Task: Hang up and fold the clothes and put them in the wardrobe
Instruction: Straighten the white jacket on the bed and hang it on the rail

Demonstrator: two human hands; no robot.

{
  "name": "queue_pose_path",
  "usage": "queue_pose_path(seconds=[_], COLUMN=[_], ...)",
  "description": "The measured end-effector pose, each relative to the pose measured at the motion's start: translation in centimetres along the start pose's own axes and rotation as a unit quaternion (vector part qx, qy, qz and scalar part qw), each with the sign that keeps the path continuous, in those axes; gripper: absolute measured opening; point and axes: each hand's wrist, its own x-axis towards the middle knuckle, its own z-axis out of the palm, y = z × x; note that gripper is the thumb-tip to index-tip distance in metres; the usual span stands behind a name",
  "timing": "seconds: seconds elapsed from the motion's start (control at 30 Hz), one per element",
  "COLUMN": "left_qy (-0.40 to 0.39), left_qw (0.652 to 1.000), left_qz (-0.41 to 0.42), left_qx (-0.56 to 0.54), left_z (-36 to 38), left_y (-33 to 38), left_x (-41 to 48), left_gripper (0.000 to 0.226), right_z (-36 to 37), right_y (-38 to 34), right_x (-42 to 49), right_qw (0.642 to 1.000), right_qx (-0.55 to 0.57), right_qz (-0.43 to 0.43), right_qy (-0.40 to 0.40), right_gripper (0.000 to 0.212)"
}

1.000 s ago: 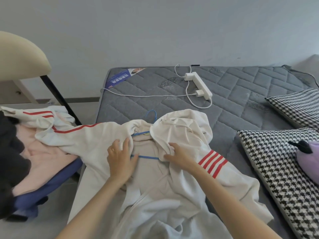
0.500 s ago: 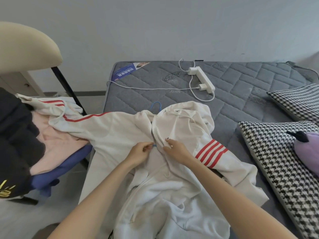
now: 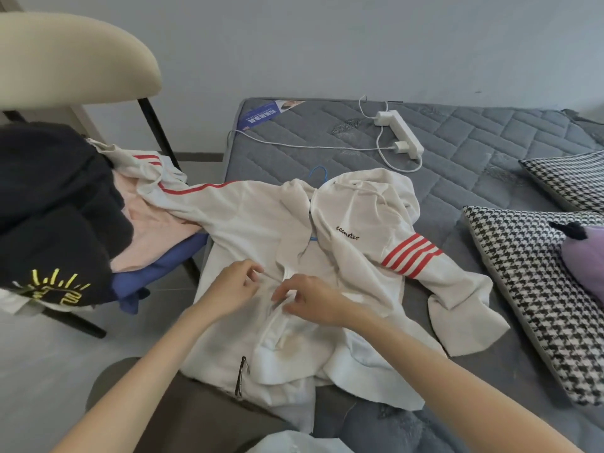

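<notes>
Grey quilted mattress across the right half of the view, set against a pale wall. Chair with a cream backrest to the left, just beside the mattress edge.

White hooded jacket spread front-up over the near left corner of the mattress. Hood crumpled at the far end, dark lettering on the chest. One sleeve with four red bands flat on the mattress, reaching toward the pillows. Other sleeve, red-striped along its length, stretched across onto the chair.

Pile of clothes on the chair seat: black garment with yellow print on top, pink and blue ones beneath.

Two houndstooth pillows on the mattress at the right, purple plush toy on the nearer one.

Left hand and right hand close together at mid-chest of the jacket. Left fingers pinching one front edge, right fingers curled round the opposite edge.

White power strip with its cable at the far end of the mattress, well apart from the jacket.

Blue hanger inside the jacket, hook poking out at the neck.

Dark zipper pull near the hem.
</notes>
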Motion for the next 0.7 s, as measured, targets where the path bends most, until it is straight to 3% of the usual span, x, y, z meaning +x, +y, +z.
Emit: queue_pose_path(seconds=[0.13, 0.37, 0.7], left_qy=[-0.112, -0.224, -0.236], left_qw=[0.993, 0.969, 0.968], left_qz=[-0.015, 0.009, 0.035], left_qx=[0.044, 0.102, 0.072], left_z=[-0.8, -0.1, 0.5], left_y=[-2.9, -6.5, -9.0], left_x=[-4.5, -7.9, -7.7], left_gripper=[0.026, 0.053, 0.074], right_z=[4.9, 8.8, 10.1], right_y=[-0.3, -0.4, -1.4], right_x=[0.1, 2.0, 3.1], right_qw=[0.986, 0.987, 0.983], right_qx=[-0.13, -0.137, -0.103], right_qz=[0.021, 0.085, 0.147], right_qy=[-0.101, -0.02, 0.032], right_gripper=[0.04, 0.032, 0.024])
